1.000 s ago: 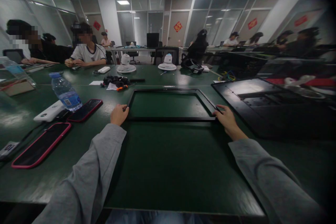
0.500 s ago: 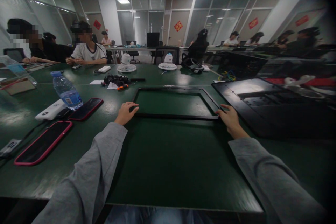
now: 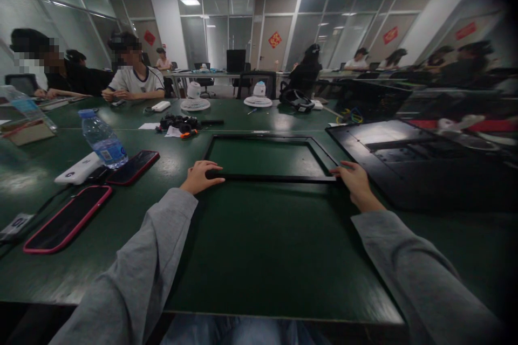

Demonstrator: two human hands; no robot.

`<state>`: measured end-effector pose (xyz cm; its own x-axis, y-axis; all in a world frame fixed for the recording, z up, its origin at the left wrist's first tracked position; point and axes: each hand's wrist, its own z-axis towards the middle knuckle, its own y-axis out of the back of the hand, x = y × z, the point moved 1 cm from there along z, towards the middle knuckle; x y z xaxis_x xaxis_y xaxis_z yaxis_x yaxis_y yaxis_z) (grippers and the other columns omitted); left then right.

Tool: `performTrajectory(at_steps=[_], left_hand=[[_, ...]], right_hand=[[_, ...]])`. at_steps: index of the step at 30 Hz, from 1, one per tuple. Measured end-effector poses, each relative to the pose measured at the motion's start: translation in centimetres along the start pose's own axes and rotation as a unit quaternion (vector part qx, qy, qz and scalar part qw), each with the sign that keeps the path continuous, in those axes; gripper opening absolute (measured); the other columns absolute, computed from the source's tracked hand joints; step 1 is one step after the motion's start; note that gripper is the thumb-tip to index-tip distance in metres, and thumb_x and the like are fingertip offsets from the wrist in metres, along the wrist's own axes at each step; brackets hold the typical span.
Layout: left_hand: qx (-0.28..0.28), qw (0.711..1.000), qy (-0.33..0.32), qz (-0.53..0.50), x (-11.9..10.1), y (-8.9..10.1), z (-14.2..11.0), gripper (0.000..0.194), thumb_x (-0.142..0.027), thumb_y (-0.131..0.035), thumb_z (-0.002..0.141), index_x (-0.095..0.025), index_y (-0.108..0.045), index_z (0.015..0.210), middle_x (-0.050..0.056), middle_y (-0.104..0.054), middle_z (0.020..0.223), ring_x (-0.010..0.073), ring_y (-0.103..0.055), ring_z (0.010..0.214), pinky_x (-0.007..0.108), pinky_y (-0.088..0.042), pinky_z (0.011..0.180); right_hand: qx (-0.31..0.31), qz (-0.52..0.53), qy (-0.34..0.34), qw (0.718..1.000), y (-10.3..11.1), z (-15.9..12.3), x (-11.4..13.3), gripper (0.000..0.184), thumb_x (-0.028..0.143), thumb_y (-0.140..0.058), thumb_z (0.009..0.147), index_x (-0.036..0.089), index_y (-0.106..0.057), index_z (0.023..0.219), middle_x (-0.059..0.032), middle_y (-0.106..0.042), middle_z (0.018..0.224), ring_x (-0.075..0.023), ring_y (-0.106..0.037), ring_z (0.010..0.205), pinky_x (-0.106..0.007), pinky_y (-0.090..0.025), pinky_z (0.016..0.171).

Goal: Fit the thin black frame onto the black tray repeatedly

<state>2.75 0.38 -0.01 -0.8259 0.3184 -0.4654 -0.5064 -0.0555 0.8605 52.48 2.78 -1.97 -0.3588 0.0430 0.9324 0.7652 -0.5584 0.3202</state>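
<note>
A black rectangular frame [image 3: 270, 177] lies flat on the green table [image 3: 263, 253] in front of me. My left hand [image 3: 199, 177] rests on its near left corner, fingers stretched along the near bar. At the near right corner my right hand [image 3: 353, 181] lies with its fingers flat on the bar. Both sleeves are grey.
A large black panel [image 3: 404, 164] lies to the right of the frame. On the left are a water bottle [image 3: 101, 139], two phones in red cases [image 3: 65, 219], and a white power bank [image 3: 77, 168]. Two small white fans [image 3: 194, 99] stand further back. Other people sit at the far left.
My left hand slid from the left side of the frame onto its near bar, fingers now extended rightward. The frame shifted slightly to the right. My right hand stayed at the right corner.
</note>
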Motion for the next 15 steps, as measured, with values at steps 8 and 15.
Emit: performTrajectory(at_steps=[8, 15], left_hand=[[0.008, 1.000, -0.006, -0.002, 0.1, 0.0, 0.0, 0.042, -0.058, -0.069, 0.080, -0.035, -0.071, 0.115, 0.003, -0.061, 0.134, 0.0294, -0.043, 0.132, 0.051, -0.033, 0.107], [0.009, 1.000, 0.001, -0.008, -0.1, 0.0, 0.0, 0.036, -0.058, -0.069, 0.080, -0.034, -0.074, 0.107, 0.002, -0.063, 0.130, 0.0290, -0.045, 0.130, 0.050, -0.034, 0.106]], right_hand=[[0.002, 0.069, -0.037, 0.997, -0.1, -0.4, 1.2, 0.028, 0.011, -0.058, 0.076, 0.020, -0.054, 0.102, -0.0018, -0.068, 0.077, -0.0151, -0.063, 0.073, -0.029, -0.046, 0.090], [0.006, 0.107, -0.038, 0.994, -0.1, -0.6, 1.8, 0.025, 0.010, -0.057, 0.077, 0.020, -0.054, 0.100, -0.0022, -0.068, 0.076, -0.0145, -0.063, 0.072, -0.029, -0.045, 0.093]])
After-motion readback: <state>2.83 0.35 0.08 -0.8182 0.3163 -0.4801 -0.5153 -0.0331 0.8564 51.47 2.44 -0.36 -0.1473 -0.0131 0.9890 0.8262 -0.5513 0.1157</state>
